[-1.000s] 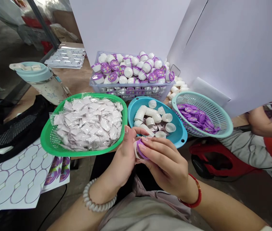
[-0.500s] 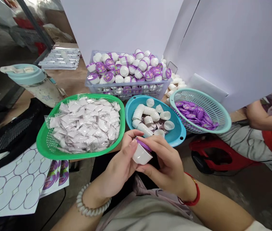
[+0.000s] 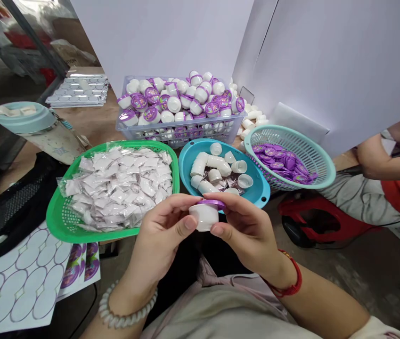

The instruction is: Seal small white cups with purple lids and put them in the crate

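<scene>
Both of my hands pinch one small white cup (image 3: 204, 218) with a purple lid (image 3: 209, 203) on top, held upright in front of me. My left hand (image 3: 160, 235) grips its left side with thumb and fingers. My right hand (image 3: 247, 230) grips the right side, fingers curled over the lid's edge. Just beyond the cup sits a blue bowl (image 3: 261, 190) of empty white cups and small brown packets. To its right a teal basket (image 3: 322, 176) holds loose purple lids.
A green basket (image 3: 56, 221) of clear sachets lies at the left. A lavender crate (image 3: 182, 134) of lidded cups stands behind. Sticker sheets (image 3: 16, 287), a pale-blue-lidded bottle (image 3: 30, 125) and a black mesh bag (image 3: 5, 202) are at far left. Another person's arm (image 3: 383, 162) and a red stool (image 3: 320, 226) are at right.
The cup has been turned from lying on its side to upright, lid on top, and both hands have shifted their grip to its sides. My view has drifted right.
</scene>
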Available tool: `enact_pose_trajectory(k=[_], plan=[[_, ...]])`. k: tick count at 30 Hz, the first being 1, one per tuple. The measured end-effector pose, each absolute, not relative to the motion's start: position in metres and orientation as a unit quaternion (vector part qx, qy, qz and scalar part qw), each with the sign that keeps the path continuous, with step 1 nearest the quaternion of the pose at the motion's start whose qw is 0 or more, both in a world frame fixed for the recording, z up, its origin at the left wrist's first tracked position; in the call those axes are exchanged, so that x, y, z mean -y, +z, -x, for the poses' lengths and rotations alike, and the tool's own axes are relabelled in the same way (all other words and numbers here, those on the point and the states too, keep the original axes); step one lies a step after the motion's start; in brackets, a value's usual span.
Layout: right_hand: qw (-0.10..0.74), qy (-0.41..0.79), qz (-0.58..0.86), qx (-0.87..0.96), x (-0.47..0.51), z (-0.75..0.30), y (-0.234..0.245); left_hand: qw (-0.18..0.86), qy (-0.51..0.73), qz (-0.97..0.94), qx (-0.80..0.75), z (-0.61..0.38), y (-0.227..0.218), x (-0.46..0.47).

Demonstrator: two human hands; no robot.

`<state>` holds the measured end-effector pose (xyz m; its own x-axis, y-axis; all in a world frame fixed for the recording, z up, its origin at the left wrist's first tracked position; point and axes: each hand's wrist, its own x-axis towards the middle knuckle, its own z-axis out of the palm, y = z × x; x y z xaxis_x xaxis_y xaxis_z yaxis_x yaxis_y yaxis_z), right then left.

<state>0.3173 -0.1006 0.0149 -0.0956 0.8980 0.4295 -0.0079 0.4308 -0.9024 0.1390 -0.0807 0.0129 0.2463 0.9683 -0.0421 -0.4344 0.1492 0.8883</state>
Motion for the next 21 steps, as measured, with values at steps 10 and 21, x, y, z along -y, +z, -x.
enact_pose_trajectory(k=[10,21], plan=[[0.563,0.391,0.391,0.614,0.103,-0.308,0.010,0.691,0.530,-0.328,-0.365,-0.146,0.015,0.086],[0.570,0.441,0.387,0.575,0.100,-0.299,0.008,0.685,0.577,-0.273,-0.351,-0.153,0.013,0.081]])
